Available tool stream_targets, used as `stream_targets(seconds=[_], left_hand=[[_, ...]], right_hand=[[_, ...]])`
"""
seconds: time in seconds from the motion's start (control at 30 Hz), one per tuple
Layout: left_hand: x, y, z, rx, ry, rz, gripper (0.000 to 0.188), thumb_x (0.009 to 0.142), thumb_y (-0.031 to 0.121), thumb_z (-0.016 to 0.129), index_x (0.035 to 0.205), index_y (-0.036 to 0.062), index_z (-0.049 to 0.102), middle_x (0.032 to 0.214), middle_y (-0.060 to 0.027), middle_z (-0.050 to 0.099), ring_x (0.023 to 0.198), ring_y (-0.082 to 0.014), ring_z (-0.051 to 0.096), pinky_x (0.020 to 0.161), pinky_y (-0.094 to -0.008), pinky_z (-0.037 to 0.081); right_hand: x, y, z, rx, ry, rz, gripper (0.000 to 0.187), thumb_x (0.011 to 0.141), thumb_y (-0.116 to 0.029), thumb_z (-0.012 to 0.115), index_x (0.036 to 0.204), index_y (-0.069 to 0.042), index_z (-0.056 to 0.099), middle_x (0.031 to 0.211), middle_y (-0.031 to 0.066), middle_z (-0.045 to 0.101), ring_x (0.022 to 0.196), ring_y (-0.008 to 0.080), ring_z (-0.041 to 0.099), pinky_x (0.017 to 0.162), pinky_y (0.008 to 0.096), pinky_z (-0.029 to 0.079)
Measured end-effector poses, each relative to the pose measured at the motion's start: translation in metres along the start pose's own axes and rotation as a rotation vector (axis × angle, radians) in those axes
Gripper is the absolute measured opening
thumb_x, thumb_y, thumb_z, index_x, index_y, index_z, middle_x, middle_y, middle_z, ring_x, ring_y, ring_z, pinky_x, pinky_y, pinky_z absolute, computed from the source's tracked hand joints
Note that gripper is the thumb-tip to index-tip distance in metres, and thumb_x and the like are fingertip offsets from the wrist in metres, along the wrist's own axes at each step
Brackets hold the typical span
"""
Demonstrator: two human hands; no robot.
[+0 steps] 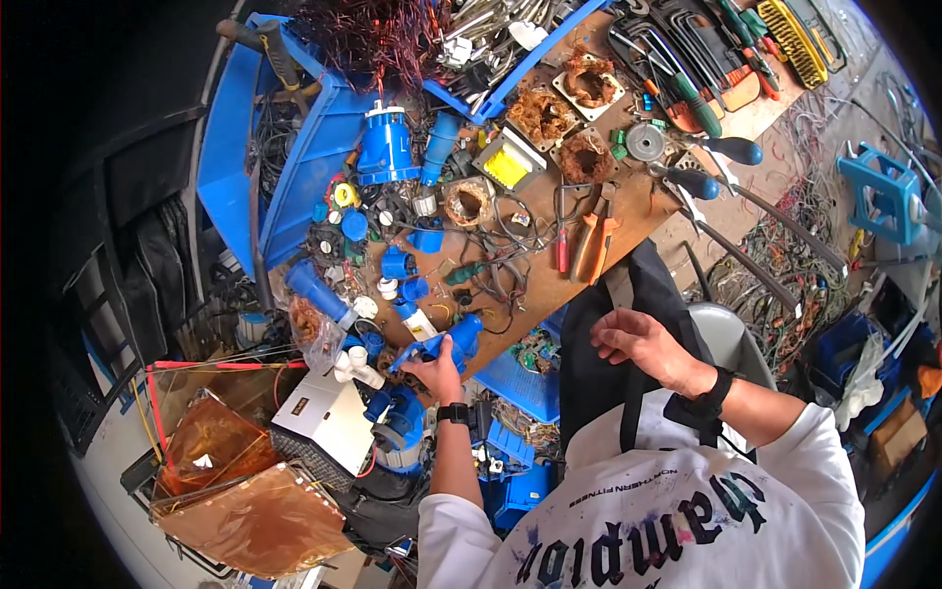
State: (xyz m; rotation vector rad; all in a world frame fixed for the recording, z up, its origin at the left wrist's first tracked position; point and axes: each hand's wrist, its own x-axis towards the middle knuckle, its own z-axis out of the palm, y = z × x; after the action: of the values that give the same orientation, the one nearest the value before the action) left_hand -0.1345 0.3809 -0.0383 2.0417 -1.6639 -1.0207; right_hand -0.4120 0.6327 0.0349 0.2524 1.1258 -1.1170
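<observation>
My left hand (439, 371) is closed around a blue plastic housing (465, 344), shaped like an industrial plug, just off the table's near edge. A blue-and-white plastic piece (415, 320) lies close beyond it. My right hand (643, 346) hovers in front of my dark apron, its fingers loosely bent and apart, with nothing seen in them. On the wooden table (535, 285), pliers with orange handles (594, 240) and a red-handled screwdriver (562, 236) lie ahead of the right hand. A larger blue plug housing (385, 147) stands farther back.
Several square plates with rusty windings (586, 155) lie mid-table. Blue bins (304, 167) hold scrap at the back left. Hex keys and screwdrivers (692, 103) fill the far right. Two blue-handled tools (692, 184) stick out over the table edge. Wire scraps (785, 250) cover the floor; a white box (324, 422) stands left.
</observation>
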Motion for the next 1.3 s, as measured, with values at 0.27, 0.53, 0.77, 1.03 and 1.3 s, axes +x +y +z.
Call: stream_targets(seconds=[0.27,0.53,0.77,1.03,1.3], left_hand=[[0.003,0.003,0.001,-0.112,-0.068,0.070,0.087,0.079,0.006,0.081,0.141,-0.0010,0.020,0.138,-0.0233,0.043,0.119,-0.0307,0.050,0.103,-0.0419,0.042],[0.015,0.016,0.003,-0.055,-0.180,0.068,0.089,0.076,0.003,0.081,0.143,-0.0009,0.022,0.133,-0.0188,0.050,0.114,-0.0256,0.054,0.100,-0.0388,0.044],[0.030,0.013,0.005,0.169,-0.201,0.310,0.088,0.075,0.000,0.081,0.143,-0.0011,0.025,0.135,-0.0193,0.049,0.115,-0.0257,0.054,0.098,-0.0377,0.045],[-0.021,0.072,-0.016,-0.162,-0.231,-0.023,0.085,0.077,0.004,0.080,0.144,0.0003,0.028,0.129,-0.0166,0.052,0.111,-0.0249,0.055,0.099,-0.0389,0.044],[-0.098,0.191,-0.105,-0.552,-0.338,-0.023,0.072,0.087,0.004,0.067,0.150,0.0092,0.033,0.126,-0.0145,0.057,0.112,-0.0252,0.060,0.097,-0.0422,0.049]], right_hand=[[0.009,-0.003,0.007,-0.038,-0.005,0.013,0.021,0.099,-0.021,0.056,0.109,-0.004,0.061,0.100,0.0017,0.063,0.090,0.0112,0.060,0.082,0.0267,0.049],[0.013,-0.005,0.015,-0.047,0.015,-0.033,0.022,0.098,-0.019,0.056,0.109,-0.002,0.062,0.095,0.0024,0.064,0.086,0.0105,0.059,0.079,0.0261,0.051],[0.015,-0.004,0.014,-0.021,0.025,-0.032,0.020,0.097,-0.018,0.057,0.108,-0.002,0.062,0.094,0.0019,0.064,0.085,0.0104,0.060,0.079,0.0257,0.050],[0.004,-0.013,0.020,-0.032,0.003,-0.119,0.018,0.098,-0.015,0.057,0.109,-0.001,0.060,0.094,0.0010,0.063,0.085,0.0099,0.058,0.079,0.0251,0.049],[-0.051,-0.066,0.078,-0.620,0.028,-0.708,0.030,0.097,-0.017,0.059,0.122,-0.002,0.053,0.105,0.0181,0.057,0.100,0.0372,0.061,0.086,0.0408,0.049]])
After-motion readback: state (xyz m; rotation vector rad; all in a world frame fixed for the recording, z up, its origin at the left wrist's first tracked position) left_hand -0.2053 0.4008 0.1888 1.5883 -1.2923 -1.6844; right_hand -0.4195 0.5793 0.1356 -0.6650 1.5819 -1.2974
